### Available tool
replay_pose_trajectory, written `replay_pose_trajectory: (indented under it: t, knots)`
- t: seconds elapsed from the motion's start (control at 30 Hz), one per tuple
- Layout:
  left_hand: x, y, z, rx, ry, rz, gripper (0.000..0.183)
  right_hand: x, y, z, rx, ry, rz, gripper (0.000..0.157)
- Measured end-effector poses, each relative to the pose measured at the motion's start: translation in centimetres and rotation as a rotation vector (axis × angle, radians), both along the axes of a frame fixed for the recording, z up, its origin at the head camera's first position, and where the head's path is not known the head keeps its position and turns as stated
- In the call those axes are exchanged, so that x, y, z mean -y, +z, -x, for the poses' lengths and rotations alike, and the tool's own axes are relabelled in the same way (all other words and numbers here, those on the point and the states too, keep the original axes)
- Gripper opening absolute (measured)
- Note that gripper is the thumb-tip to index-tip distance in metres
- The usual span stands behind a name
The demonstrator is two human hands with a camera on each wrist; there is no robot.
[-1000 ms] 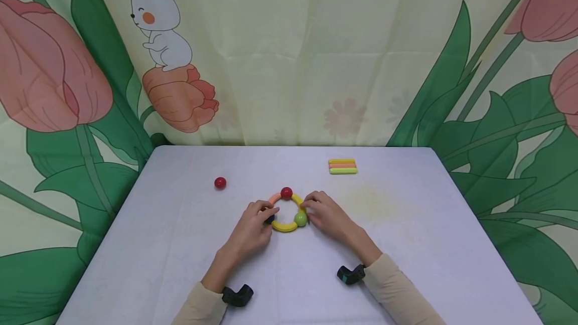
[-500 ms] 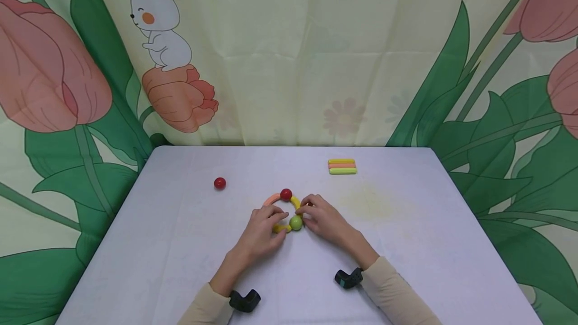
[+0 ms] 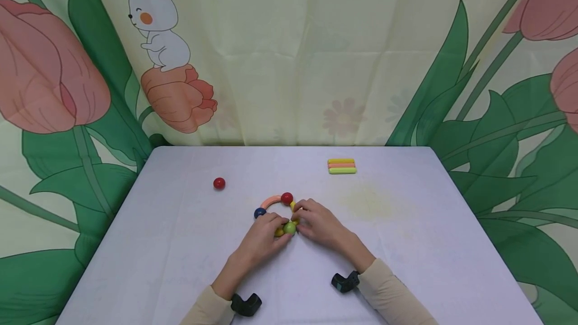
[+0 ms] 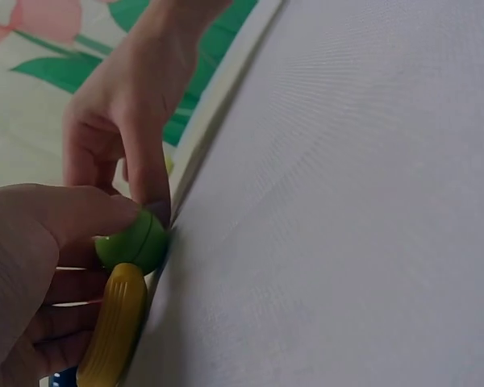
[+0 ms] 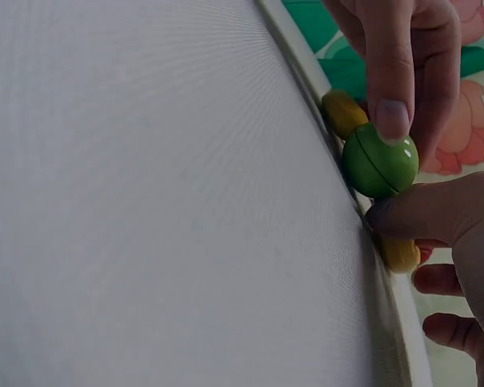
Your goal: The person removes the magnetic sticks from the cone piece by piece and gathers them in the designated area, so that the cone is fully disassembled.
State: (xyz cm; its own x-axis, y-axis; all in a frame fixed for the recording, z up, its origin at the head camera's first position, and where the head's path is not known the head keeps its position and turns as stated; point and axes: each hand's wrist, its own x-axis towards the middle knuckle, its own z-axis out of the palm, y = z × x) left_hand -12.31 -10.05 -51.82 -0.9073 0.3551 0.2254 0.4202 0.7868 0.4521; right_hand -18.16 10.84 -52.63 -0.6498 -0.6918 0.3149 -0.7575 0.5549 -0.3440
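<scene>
A ring of curved rods and balls lies on the table. Its green ball (image 3: 289, 228) is at the near side, pinched between the thumb and fingers of my left hand (image 3: 262, 237). A yellow curved rod (image 4: 114, 330) runs from that ball beneath the left fingers. My right hand (image 3: 319, 222) pinches the other yellow curved rod (image 5: 401, 255) close to the green ball, its thumb against or just beside the ball. Farther round sit a red ball (image 3: 286, 198), a salmon curved rod (image 3: 271, 200) and a blue ball (image 3: 259, 212). Fingers hide parts of both yellow rods.
A loose red ball (image 3: 219, 183) lies toward the back left of the white table (image 3: 180, 245). Three straight rods (image 3: 341, 166), yellow, salmon and light green, are side by side at the back right. A printed curtain (image 3: 280, 54) hangs behind the table.
My left hand has moved right, from the blue ball to the green one, uncovering the blue ball. The green ball has shifted left and nearer, and the right hand followed it slightly.
</scene>
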Motion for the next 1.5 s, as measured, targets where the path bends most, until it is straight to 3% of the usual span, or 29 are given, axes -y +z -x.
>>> replay_pose_trajectory:
  t: [0.3,0.97,1.5]
  knots:
    - [-0.15,-0.4,0.29,0.073,0.013,-0.059,0.037,0.19,-0.11,-0.14,-0.001,0.069,-0.013,0.021]
    - [-0.25,-0.54,0.26,0.113,0.054,-0.081,0.032,0.14,-0.79,0.03,0.142,0.045,0.012,0.018]
    - [-0.15,-0.43,0.29,0.133,0.04,-0.109,0.027,0.01,-0.98,0.29,0.205,-0.002,0.038,0.014]
